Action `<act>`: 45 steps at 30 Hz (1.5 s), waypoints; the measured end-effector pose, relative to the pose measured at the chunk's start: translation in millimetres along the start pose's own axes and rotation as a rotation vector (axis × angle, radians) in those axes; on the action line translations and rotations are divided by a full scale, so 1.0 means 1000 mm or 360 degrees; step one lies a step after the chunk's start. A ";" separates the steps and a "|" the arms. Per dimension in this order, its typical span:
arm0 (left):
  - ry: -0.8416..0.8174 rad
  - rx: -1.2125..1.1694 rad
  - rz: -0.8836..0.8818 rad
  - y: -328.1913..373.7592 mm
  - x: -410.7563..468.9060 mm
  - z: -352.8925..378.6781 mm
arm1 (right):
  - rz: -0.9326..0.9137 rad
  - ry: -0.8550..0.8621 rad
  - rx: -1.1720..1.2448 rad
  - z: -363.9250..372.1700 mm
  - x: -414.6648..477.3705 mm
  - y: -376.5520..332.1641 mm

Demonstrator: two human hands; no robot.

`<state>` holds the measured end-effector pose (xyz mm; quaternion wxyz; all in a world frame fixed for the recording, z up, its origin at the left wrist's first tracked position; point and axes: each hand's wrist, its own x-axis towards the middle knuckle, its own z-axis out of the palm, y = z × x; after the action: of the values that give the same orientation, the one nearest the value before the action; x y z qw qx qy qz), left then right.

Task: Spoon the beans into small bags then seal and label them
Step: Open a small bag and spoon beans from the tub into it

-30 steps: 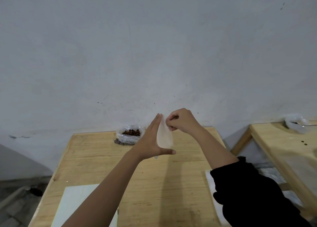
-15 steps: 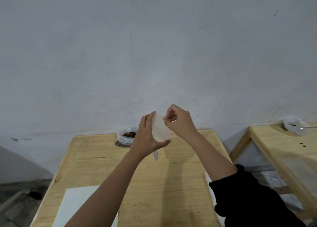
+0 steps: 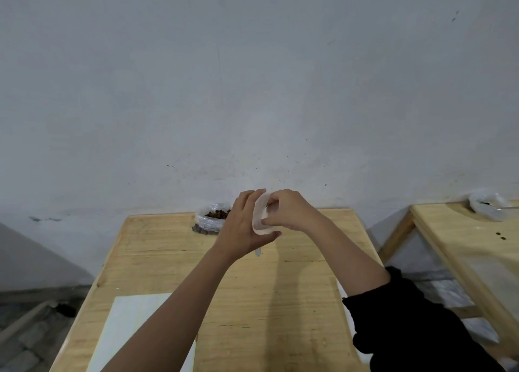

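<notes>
The wooden table (image 3: 168, 259) spreads below both hands, with a white sheet (image 3: 132, 329) under the left forearm. The open bag of beans (image 3: 209, 217) sits just behind the left hand (image 3: 241, 225). Both hands meet in the air, clamped on 1 small clear bag (image 3: 259, 217). The left cradles it against palm and thumb, while the right hand (image 3: 289, 213) pinches its mouth. A pale sliver (image 3: 257, 252), possibly a spoon, lies beneath them. The thin film may cling shut or slip from the pinch, dropping the bag.
</notes>
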<state>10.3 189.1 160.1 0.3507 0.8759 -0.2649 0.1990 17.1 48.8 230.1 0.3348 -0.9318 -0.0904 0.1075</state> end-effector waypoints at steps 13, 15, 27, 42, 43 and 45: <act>-0.0092 -0.0117 -0.0393 -0.059 -0.020 -0.032 | 0.0008 -0.0091 0.0280 0.043 0.046 -0.016; -0.0101 -0.0100 -0.0485 -0.081 -0.020 -0.042 | 0.0054 -0.0031 0.0572 0.049 0.060 -0.016; -0.0162 -0.0057 -0.0684 -0.199 -0.028 -0.050 | 0.0990 0.0645 0.0741 0.169 0.118 0.087; -0.0107 -0.0182 -0.0818 -0.229 -0.031 -0.030 | 0.1055 0.0892 0.0264 0.219 0.128 0.101; -0.0107 -0.0189 -0.0817 -0.228 -0.030 -0.030 | 0.1082 0.0900 0.0256 0.217 0.126 0.100; -0.0105 -0.0200 -0.0806 -0.226 -0.029 -0.032 | 0.1107 0.0960 0.0250 0.212 0.123 0.100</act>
<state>118.3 360.0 50.9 0.4342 0.8968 -0.0605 0.0593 89.5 130.5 -10.8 0.3596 -0.8683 0.3372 -0.0559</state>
